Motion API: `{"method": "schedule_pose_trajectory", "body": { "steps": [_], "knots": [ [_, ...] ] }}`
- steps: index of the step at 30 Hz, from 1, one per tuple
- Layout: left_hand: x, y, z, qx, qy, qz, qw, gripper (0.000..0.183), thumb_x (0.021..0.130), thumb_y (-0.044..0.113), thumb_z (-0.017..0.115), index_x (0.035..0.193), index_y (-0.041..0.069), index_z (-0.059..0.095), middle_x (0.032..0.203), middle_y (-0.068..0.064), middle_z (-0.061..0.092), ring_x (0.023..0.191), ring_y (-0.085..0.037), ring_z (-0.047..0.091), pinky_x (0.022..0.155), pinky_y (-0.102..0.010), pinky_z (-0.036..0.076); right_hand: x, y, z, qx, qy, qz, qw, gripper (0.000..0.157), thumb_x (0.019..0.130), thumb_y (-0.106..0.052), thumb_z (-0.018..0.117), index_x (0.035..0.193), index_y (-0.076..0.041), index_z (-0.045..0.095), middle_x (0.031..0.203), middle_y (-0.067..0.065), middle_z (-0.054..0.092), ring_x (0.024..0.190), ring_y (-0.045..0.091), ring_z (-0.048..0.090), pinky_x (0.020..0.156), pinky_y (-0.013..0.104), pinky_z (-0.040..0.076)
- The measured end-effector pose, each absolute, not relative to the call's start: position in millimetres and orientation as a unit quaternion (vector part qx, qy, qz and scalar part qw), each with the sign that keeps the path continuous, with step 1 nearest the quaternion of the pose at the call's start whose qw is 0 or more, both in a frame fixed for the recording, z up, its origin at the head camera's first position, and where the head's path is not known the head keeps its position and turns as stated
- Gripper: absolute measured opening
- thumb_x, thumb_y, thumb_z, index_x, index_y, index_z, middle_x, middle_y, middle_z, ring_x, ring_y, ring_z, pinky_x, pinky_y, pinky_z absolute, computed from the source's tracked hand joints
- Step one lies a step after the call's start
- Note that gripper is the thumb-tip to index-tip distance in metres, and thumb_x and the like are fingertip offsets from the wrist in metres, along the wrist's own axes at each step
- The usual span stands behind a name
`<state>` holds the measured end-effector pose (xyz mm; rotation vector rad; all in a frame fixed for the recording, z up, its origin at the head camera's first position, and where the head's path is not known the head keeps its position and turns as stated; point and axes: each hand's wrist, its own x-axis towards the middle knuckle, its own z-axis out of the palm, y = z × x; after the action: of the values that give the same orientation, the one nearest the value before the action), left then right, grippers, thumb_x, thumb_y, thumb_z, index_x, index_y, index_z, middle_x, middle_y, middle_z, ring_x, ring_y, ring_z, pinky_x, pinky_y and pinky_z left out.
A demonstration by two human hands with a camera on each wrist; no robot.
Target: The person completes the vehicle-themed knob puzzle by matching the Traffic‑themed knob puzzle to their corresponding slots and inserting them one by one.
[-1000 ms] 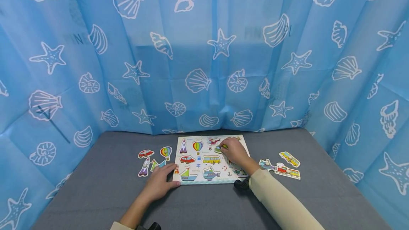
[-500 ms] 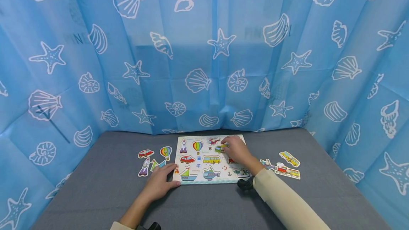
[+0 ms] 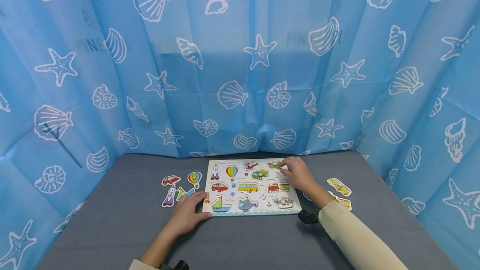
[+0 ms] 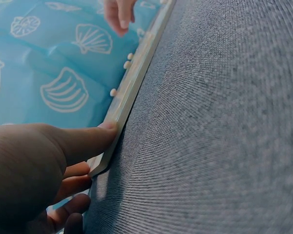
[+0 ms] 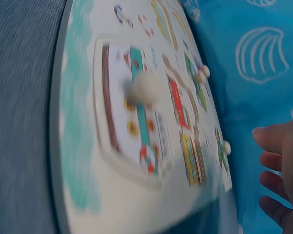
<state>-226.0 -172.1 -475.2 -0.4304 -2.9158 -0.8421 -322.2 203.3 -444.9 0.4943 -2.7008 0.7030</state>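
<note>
A white vehicle puzzle board [image 3: 232, 214] lies on the grey cloth. My left hand [image 3: 186, 213] holds its near left corner; in the left wrist view the thumb [image 4: 90, 141] lies along the front edge, fingers at the side. My right hand [image 3: 301, 175] hovers at the far right edge by the green airplane [image 3: 275, 165], fingers spread with nothing between them. A green truck piece [image 3: 260, 174], a helicopter piece [image 3: 250, 165] and a ship piece [image 5: 132, 112] with a round knob sit in the board.
Left of the board lie loose pieces: red car [image 3: 171, 180], rocket [image 3: 170, 196], balloon [image 3: 194, 178] and sailboat, partly behind my left hand. To the right lie a yellow bus piece [image 3: 339, 187] and a train piece [image 3: 344, 202], partly behind my right arm. A blue shell-print curtain [image 3: 258, 103] stands behind.
My right hand has let go of the green truck piece and moved right to the board's far right edge. The truck stays in the board. My left hand has not moved.
</note>
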Motion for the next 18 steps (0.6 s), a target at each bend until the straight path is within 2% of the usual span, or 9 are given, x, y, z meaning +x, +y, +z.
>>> {"method": "schedule_pose_trajectory", "body": {
  "steps": [18],
  "knots": [
    [-228.4,-172.2,-476.6,-0.140,-0.950,-0.278,0.028,0.063,0.079,0.032,0.080,0.132,0.005,0.059,0.134,-0.012,0.057,0.127,-0.035,0.046,0.108,-0.058,0.022,-290.3,275.4,-447.9,0.103,-0.946,0.265,0.154,0.015,0.089,-0.010,0.068,0.101,-0.001,0.070,0.109,0.020,0.064,0.106,0.042,0.054,0.089,0.058,0.040]
  ]
}}
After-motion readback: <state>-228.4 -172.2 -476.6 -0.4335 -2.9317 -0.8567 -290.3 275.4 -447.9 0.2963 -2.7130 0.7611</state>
